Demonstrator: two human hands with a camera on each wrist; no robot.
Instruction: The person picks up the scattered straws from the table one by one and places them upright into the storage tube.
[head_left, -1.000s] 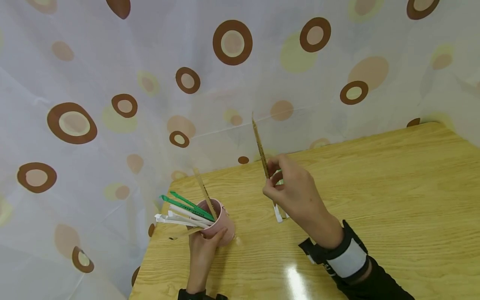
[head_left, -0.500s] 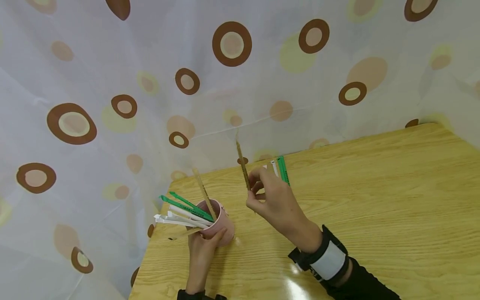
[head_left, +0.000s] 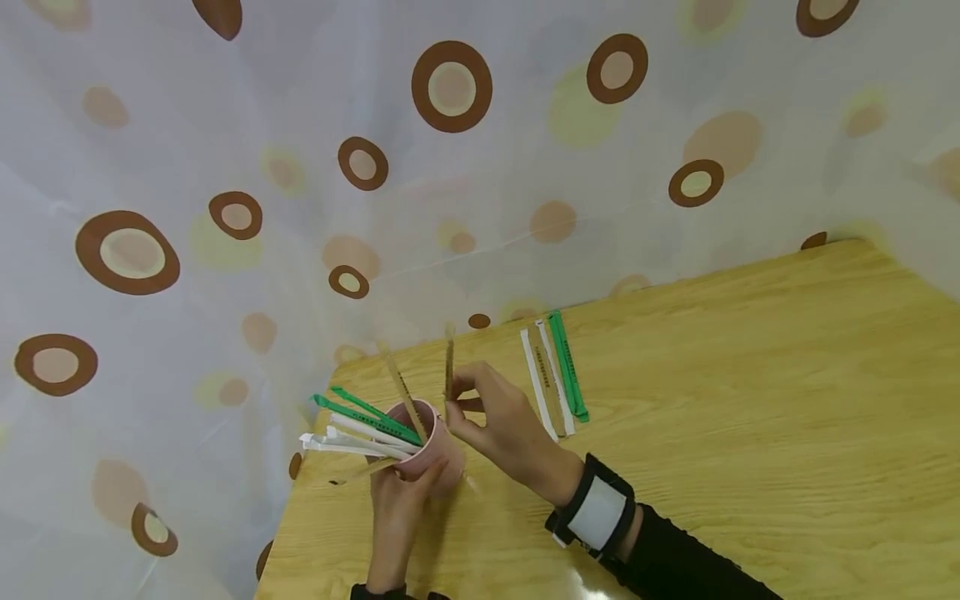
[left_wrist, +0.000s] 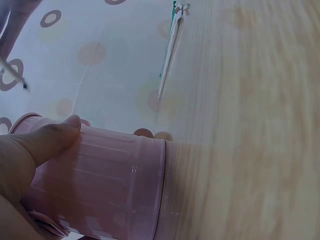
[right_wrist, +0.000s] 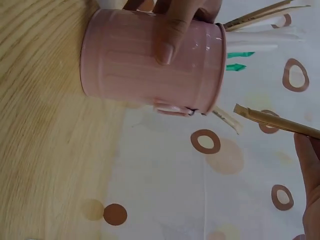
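A pink cup (head_left: 444, 468) with a raised rim stands on the table, tilted slightly in the head view. My left hand (head_left: 397, 504) grips its near side, thumb along the wall, as the left wrist view also shows. Several paper-wrapped straws lean out of it leftward: green straws (head_left: 367, 417), white straws (head_left: 348, 447) and brown straws (head_left: 403, 390). Just right of the rim, my right hand (head_left: 501, 423) pinches another brown wrapped straw (head_left: 449, 358), held roughly upright. In the right wrist view the lower end of this straw (right_wrist: 272, 120) is apart from the cup rim.
On the wooden table (head_left: 712, 400), right of my right hand, wrapped straws lie side by side: a green straw (head_left: 568, 367), white straws (head_left: 537, 383) and a brown straw (head_left: 551, 379). A spotted curtain (head_left: 300, 100) hangs along the back and left table edges.
My right hand has moved left and down with the brown straw, from above the straws on the table to beside the cup. My left hand stays on the cup.
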